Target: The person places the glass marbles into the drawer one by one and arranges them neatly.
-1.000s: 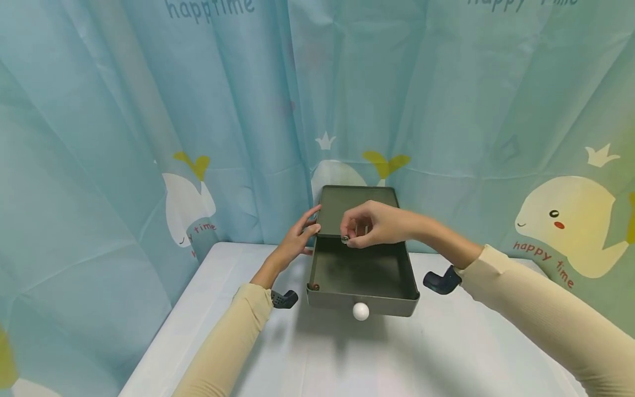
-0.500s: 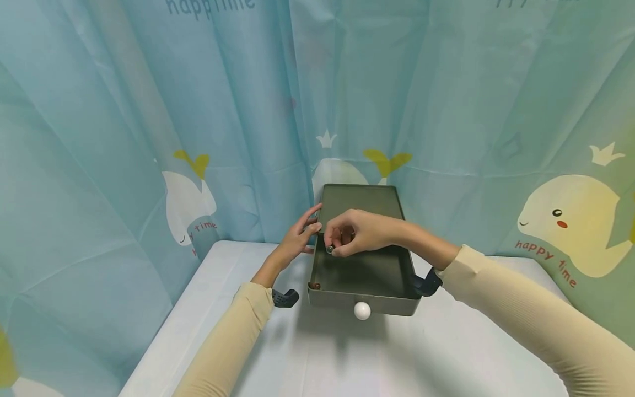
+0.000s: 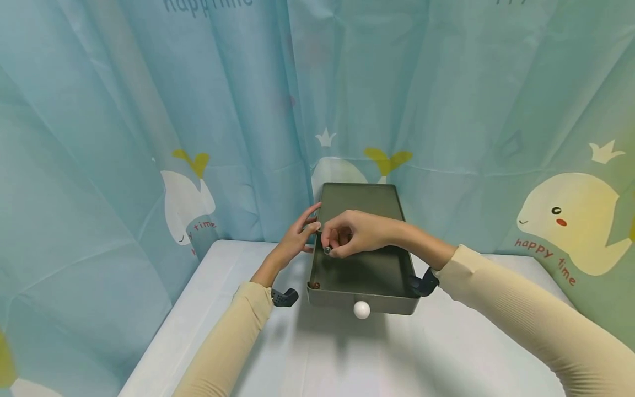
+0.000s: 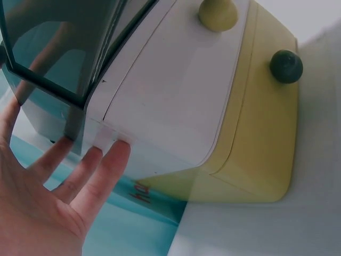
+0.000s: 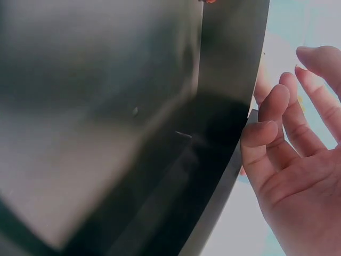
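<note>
A small drawer unit [image 3: 357,198] has its dark green drawer [image 3: 372,275] pulled out towards me. In the head view my right hand [image 3: 364,232] is over the drawer's left inner side, pinching a small shiny metal piece [image 3: 327,250] between thumb and fingers. That piece cannot be made out in the right wrist view, where the hand [image 5: 298,176] appears beside the drawer wall [image 5: 234,53]. My left hand [image 3: 296,240] rests with spread fingers on the unit's left side. The left wrist view has its fingertips [image 4: 120,152] at the white drawer [image 4: 170,80].
A small reddish-brown thing [image 3: 315,285] lies in the drawer's front left corner. The drawer bears a white knob [image 3: 361,310]. Lower down is a yellow drawer [image 4: 261,128] with a dark green knob [image 4: 286,66]. Behind the white table [image 3: 238,259] hangs a blue curtain [image 3: 238,110].
My right hand has moved left and slightly towards me with the metal piece, mostly in the first half second. The left hand keeps its place on the unit.
</note>
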Demonstrator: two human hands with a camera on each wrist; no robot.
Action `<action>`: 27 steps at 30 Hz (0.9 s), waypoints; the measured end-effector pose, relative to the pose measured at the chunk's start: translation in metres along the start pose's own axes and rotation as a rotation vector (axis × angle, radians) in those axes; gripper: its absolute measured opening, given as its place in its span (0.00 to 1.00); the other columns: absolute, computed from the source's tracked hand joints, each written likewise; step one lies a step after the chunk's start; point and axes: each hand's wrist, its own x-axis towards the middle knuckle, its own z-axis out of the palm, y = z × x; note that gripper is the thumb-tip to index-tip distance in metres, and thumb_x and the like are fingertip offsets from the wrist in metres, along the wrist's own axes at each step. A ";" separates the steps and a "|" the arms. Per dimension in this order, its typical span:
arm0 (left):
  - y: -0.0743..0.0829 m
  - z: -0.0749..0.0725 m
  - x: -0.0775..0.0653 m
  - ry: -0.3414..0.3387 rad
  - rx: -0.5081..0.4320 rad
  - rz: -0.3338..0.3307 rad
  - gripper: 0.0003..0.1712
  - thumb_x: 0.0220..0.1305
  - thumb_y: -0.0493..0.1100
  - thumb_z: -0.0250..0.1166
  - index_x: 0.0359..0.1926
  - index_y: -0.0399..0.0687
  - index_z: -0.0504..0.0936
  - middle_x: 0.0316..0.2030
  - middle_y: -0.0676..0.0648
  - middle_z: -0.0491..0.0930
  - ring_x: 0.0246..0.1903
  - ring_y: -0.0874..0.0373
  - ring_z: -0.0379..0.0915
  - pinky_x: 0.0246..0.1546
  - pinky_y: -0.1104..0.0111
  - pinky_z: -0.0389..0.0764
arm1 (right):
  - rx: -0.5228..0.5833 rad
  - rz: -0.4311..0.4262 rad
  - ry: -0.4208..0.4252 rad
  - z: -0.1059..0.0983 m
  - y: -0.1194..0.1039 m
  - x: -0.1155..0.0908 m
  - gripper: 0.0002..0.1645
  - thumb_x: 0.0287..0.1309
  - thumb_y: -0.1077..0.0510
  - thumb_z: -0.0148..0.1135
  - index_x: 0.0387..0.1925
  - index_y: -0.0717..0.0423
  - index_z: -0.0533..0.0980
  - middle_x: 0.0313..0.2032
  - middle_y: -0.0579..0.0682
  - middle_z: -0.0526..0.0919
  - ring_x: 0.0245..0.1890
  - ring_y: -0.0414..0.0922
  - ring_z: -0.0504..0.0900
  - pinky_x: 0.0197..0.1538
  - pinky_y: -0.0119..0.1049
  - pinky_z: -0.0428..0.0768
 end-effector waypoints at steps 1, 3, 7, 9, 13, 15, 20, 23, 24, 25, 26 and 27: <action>-0.002 0.000 0.001 0.005 0.000 0.005 0.36 0.80 0.49 0.47 0.83 0.64 0.48 0.77 0.35 0.53 0.71 0.34 0.60 0.52 0.37 0.78 | 0.000 -0.002 -0.001 0.000 0.000 0.000 0.06 0.63 0.64 0.66 0.40 0.52 0.82 0.30 0.48 0.80 0.26 0.46 0.76 0.33 0.34 0.77; -0.006 0.000 0.003 0.012 0.001 0.013 0.36 0.80 0.50 0.47 0.83 0.66 0.49 0.78 0.36 0.53 0.71 0.34 0.60 0.52 0.37 0.79 | 0.004 -0.003 -0.002 0.000 0.000 0.001 0.06 0.63 0.64 0.66 0.40 0.52 0.82 0.30 0.48 0.80 0.26 0.45 0.76 0.33 0.34 0.77; -0.010 0.000 0.004 0.022 0.007 0.026 0.35 0.80 0.53 0.49 0.82 0.70 0.50 0.77 0.38 0.55 0.71 0.35 0.61 0.51 0.38 0.79 | 0.011 -0.004 -0.006 0.001 -0.001 0.001 0.05 0.64 0.64 0.67 0.40 0.53 0.82 0.29 0.48 0.80 0.25 0.46 0.76 0.32 0.34 0.76; -0.011 0.001 0.004 0.027 0.011 0.029 0.34 0.80 0.54 0.49 0.82 0.71 0.52 0.77 0.38 0.56 0.70 0.36 0.62 0.50 0.38 0.80 | 0.010 0.001 -0.008 0.001 -0.002 0.000 0.05 0.64 0.63 0.67 0.40 0.52 0.82 0.29 0.48 0.80 0.26 0.46 0.77 0.33 0.34 0.77; -0.010 0.001 0.004 0.033 0.019 0.035 0.34 0.79 0.56 0.50 0.81 0.73 0.53 0.76 0.39 0.57 0.69 0.37 0.63 0.50 0.40 0.81 | 0.007 0.022 -0.006 0.002 -0.001 0.000 0.05 0.63 0.63 0.67 0.40 0.51 0.82 0.29 0.49 0.80 0.26 0.46 0.77 0.33 0.33 0.77; -0.010 0.001 0.004 0.034 0.023 0.033 0.34 0.79 0.56 0.50 0.81 0.73 0.53 0.76 0.39 0.57 0.69 0.37 0.63 0.50 0.40 0.81 | 0.010 0.026 -0.004 0.002 -0.001 0.000 0.05 0.64 0.63 0.67 0.40 0.51 0.82 0.29 0.49 0.80 0.26 0.46 0.77 0.33 0.33 0.76; -0.010 0.001 0.003 0.033 0.025 0.028 0.34 0.79 0.56 0.50 0.81 0.73 0.53 0.76 0.39 0.57 0.69 0.37 0.64 0.51 0.40 0.80 | 0.002 0.018 -0.003 0.002 -0.001 -0.001 0.07 0.63 0.61 0.69 0.43 0.54 0.82 0.30 0.48 0.81 0.27 0.46 0.78 0.34 0.35 0.78; -0.011 0.001 0.003 0.036 0.028 0.030 0.34 0.79 0.56 0.50 0.81 0.73 0.53 0.76 0.39 0.57 0.68 0.38 0.66 0.51 0.40 0.80 | -0.021 0.027 0.002 0.002 -0.001 -0.002 0.14 0.63 0.58 0.71 0.49 0.56 0.80 0.32 0.46 0.81 0.28 0.45 0.80 0.38 0.39 0.80; -0.011 0.001 0.003 0.037 0.030 0.030 0.34 0.79 0.56 0.50 0.81 0.73 0.53 0.76 0.39 0.58 0.68 0.38 0.66 0.50 0.40 0.81 | -0.029 0.033 0.006 0.002 -0.001 -0.003 0.17 0.63 0.58 0.71 0.51 0.57 0.80 0.33 0.46 0.82 0.29 0.45 0.81 0.39 0.40 0.81; -0.011 0.001 0.003 0.038 0.032 0.031 0.34 0.79 0.56 0.50 0.81 0.73 0.53 0.76 0.39 0.58 0.68 0.38 0.67 0.50 0.41 0.81 | -0.037 0.036 0.008 0.002 -0.001 -0.004 0.19 0.62 0.57 0.72 0.53 0.57 0.79 0.33 0.46 0.82 0.29 0.45 0.81 0.40 0.42 0.81; -0.011 0.001 0.003 0.039 0.033 0.030 0.34 0.79 0.56 0.50 0.81 0.73 0.53 0.76 0.39 0.58 0.67 0.38 0.67 0.50 0.41 0.81 | -0.039 0.040 0.011 0.002 -0.002 -0.005 0.20 0.62 0.57 0.72 0.54 0.57 0.79 0.34 0.45 0.82 0.29 0.46 0.82 0.41 0.43 0.81; -0.011 0.001 0.003 0.040 0.033 0.030 0.34 0.79 0.56 0.50 0.81 0.73 0.54 0.76 0.39 0.58 0.67 0.38 0.67 0.50 0.41 0.81 | -0.043 0.039 0.013 0.001 -0.002 -0.006 0.21 0.63 0.57 0.72 0.55 0.57 0.78 0.34 0.46 0.82 0.30 0.46 0.82 0.42 0.44 0.82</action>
